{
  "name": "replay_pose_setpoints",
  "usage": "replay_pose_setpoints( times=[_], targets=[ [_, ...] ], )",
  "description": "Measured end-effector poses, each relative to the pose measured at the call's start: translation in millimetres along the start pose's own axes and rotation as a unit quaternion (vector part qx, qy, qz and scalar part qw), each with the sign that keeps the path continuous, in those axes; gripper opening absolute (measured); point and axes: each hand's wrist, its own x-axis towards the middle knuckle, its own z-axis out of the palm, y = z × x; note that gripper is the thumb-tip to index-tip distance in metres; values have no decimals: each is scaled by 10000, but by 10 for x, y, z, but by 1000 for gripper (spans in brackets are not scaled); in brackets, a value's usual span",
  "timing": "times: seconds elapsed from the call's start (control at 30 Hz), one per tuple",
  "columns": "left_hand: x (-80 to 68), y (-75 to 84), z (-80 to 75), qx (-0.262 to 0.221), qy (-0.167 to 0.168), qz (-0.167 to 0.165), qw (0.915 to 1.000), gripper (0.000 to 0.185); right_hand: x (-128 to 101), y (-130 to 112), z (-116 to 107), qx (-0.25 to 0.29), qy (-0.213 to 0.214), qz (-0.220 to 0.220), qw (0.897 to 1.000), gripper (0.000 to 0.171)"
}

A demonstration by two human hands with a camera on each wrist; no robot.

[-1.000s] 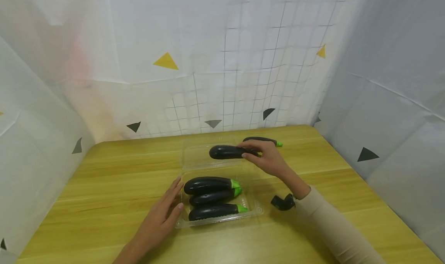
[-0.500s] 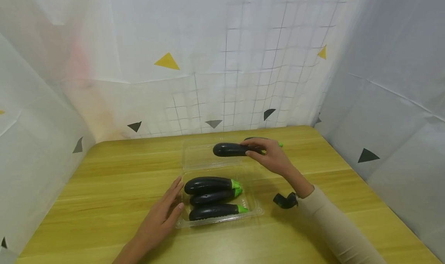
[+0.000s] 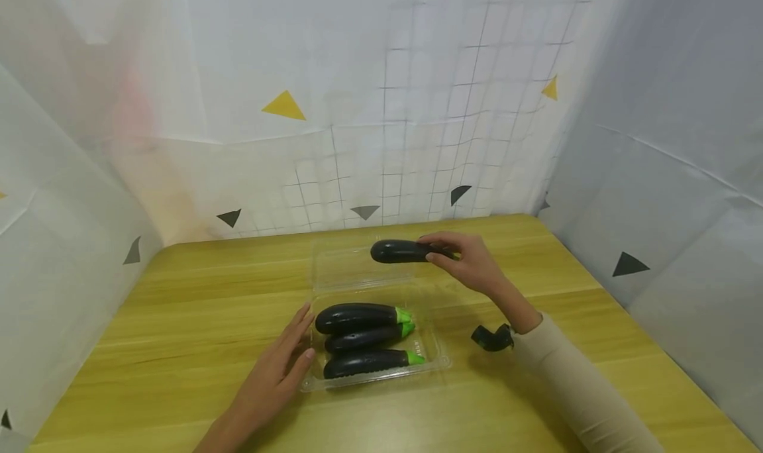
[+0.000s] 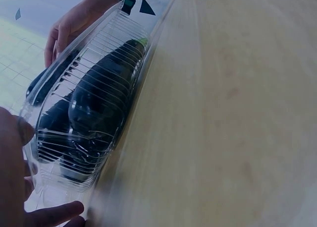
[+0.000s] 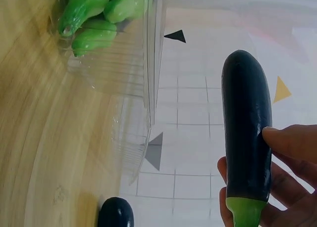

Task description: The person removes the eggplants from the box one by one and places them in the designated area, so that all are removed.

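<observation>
- Wood-grained table (image 3: 179, 320) runs back to white sheets (image 3: 238, 62), where we see thin grid lines and yellow, grey and black triangles.
- On the table we have a clear plastic container (image 3: 381, 376), its lid (image 3: 336, 267) folded back on the far side.
- Three eggplants lie side by side in the tray: a far eggplant (image 3: 356, 318), a middle eggplant (image 3: 362, 339) and a near eggplant (image 3: 365, 363), their green ends all pointing right.
- Our right hand (image 3: 467, 257) grips a fourth, the raised eggplant (image 3: 396, 251), the thumb pressed on one side and the fingers round the other.
- That eggplant is up off the table, apart from the container. Its rounded dark end reaches left past our fingertips; its green end sits back toward the palm.
- One more eggplant (image 5: 116, 214) shows at the bottom of the right wrist view, beyond the lid; in the head view the hand hides it nearly entirely.
- Our left hand (image 3: 271, 367) holds nothing: its fingers are extended along the container's left end, fingertips at the wall, near the rounded ends of the three eggplants.
- We see a beige sleeve (image 3: 581, 383) on the right arm.
</observation>
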Motion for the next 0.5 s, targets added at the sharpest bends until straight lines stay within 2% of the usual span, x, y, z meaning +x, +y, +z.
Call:
replay_pose_setpoints(
  times=[0.5],
  targets=[
    [-7,-9,12,-26,16,28,10000,58,4,95,-90,-177,60,31,9998,30]
  ],
)
